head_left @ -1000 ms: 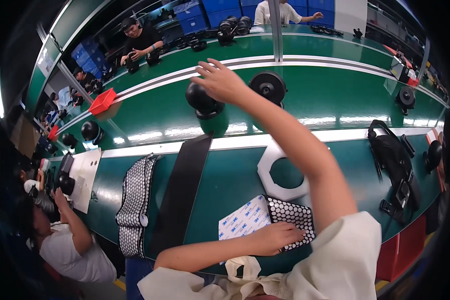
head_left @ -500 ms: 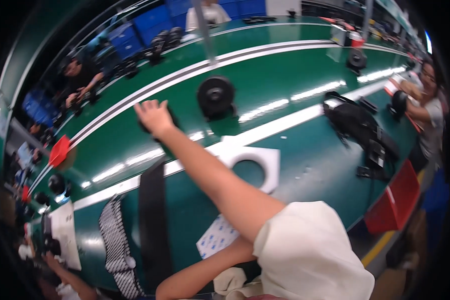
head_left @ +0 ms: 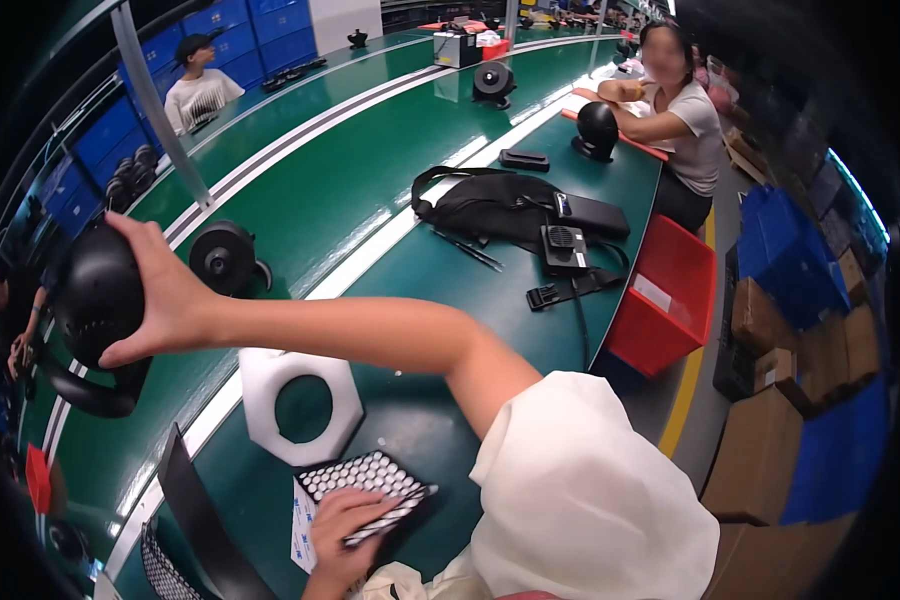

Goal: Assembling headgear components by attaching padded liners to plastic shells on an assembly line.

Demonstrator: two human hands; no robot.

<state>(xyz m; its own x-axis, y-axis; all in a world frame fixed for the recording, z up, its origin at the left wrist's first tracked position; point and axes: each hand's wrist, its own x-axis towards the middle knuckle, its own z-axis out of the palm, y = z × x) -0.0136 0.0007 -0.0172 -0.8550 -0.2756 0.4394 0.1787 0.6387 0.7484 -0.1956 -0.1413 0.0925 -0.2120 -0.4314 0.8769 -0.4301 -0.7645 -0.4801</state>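
My right hand [head_left: 170,285] reaches far left across the bench, fingers and thumb spread around a black rounded device [head_left: 98,290] with a curved stand. Low in the middle, my left hand [head_left: 345,530] grips a black piece with rows of white ovals [head_left: 365,475]. Under that hand lies a white sheet with blue print [head_left: 302,525]. Between the hands sits a white foam block with a round hole [head_left: 255,415]. A second black round device [head_left: 222,258] stands just right of my right hand.
A long black strip [head_left: 205,520] and a patterned strip [head_left: 165,565] lie at lower left. A black bag with straps [head_left: 495,205] is on the bench's right. A red bin [head_left: 670,290] hangs at its right edge. Across the right end sits a co-worker [head_left: 685,120] by another black device [head_left: 597,130].
My view has swung to the right. My right hand has closed around the black device and lifted it. My left hand, formerly hidden behind the right arm, now shows with the patterned piece.
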